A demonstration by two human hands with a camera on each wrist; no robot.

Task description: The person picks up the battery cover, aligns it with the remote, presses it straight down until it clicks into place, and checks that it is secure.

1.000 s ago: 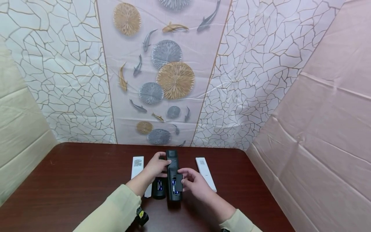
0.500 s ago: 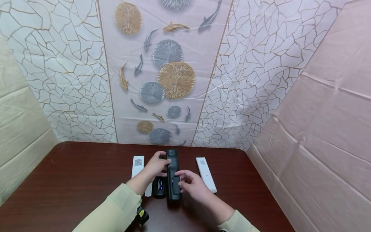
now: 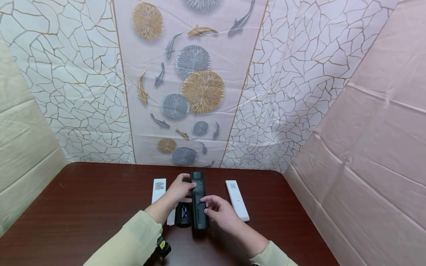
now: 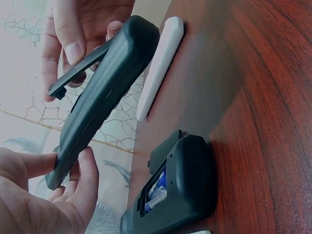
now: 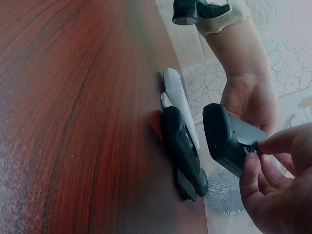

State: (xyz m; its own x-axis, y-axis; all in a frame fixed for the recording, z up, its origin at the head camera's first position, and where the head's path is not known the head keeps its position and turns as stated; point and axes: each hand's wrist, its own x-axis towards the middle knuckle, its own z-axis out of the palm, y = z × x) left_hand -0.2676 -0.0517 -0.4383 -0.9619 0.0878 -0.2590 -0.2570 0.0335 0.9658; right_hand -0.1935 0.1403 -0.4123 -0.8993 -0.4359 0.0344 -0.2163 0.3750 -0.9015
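Observation:
A black remote control (image 3: 198,194) is held above the table, back side up. My left hand (image 3: 179,190) grips its far end between thumb and fingers. My right hand (image 3: 221,212) pinches a black battery cover (image 4: 83,66) over the compartment. In the left wrist view the cover is tilted: one end meets the remote, the other stands away from it. The batteries inside are mostly hidden by cover and fingers. Below lies a second black remote (image 4: 187,190) with its compartment uncovered, showing blue batteries (image 4: 157,192); a loose cover (image 4: 165,151) is beside it.
One white remote (image 3: 159,188) lies on the left, partly behind my left arm. Another white remote (image 3: 237,201) lies at the right. The dark red wooden table (image 3: 100,207) ends at a patterned cloth backdrop (image 3: 186,111).
My right hand has moved the cover left and laid it over the compartment, hiding the batteries seen earlier. In the last half second it shifts only slightly. My left hand keeps its grip.

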